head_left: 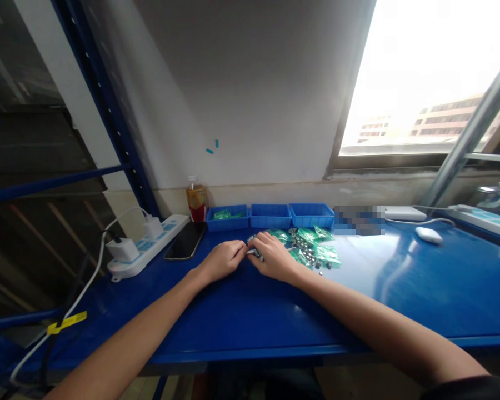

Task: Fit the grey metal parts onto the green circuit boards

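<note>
My left hand (224, 260) rests low over the blue table, its fingers bent and pressed together. Its fingertips meet those of my right hand (274, 256), whose fingers curl over small grey metallic pieces (256, 253). What exactly sits between the fingertips is too small to tell. Just right of my right hand lies a loose heap of small shiny metal parts (308, 251). Several clear bags with green print (328, 254) lie among and around them.
Three blue bins (270, 215) line the wall; the left one holds green-printed bags. A drink bottle (196, 200), a phone (186, 241) and a power strip (150, 244) with plugged-in chargers are at left. A white case (428, 235) lies at right. A pixelated patch hides part of the back.
</note>
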The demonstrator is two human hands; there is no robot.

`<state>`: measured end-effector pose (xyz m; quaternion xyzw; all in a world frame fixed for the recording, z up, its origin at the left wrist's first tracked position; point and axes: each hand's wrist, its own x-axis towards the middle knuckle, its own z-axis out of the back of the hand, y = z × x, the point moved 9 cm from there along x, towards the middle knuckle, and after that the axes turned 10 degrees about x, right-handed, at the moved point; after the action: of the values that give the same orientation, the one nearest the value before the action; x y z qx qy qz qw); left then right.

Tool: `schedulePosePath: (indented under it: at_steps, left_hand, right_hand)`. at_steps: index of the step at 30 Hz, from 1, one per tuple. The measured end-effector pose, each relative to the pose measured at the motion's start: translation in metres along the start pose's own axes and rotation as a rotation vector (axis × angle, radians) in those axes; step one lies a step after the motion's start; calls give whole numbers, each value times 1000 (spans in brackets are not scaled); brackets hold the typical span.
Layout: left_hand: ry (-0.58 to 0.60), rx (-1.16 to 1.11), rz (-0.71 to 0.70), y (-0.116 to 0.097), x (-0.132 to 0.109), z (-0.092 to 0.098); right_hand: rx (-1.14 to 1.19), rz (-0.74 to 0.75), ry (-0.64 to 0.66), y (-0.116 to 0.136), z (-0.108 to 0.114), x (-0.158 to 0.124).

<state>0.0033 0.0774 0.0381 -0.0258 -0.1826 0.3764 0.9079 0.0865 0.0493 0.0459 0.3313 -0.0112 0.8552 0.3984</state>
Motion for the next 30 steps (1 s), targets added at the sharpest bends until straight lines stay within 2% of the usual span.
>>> schedulePosePath:
  at_steps: [5,10,15,24,30]
  left_hand:
    - [3,-7,34,2,0,3]
    - [-40,-86,52,3,-2,7]
    - [-44,-64,42,2,-2,2]
    - [-40,-35,64,-2,-3,10]
    - [-15,-28,70,-1,-3,8]
  right_hand:
    - [46,31,-21,-2,6,-1]
    - [8,-22,-40,-11,2,1]
    - [-41,-53,-36,-18,-2,2]
    - [67,-39,-72,-13,16,-1]
    - [52,9,-38,-9,12,-1]
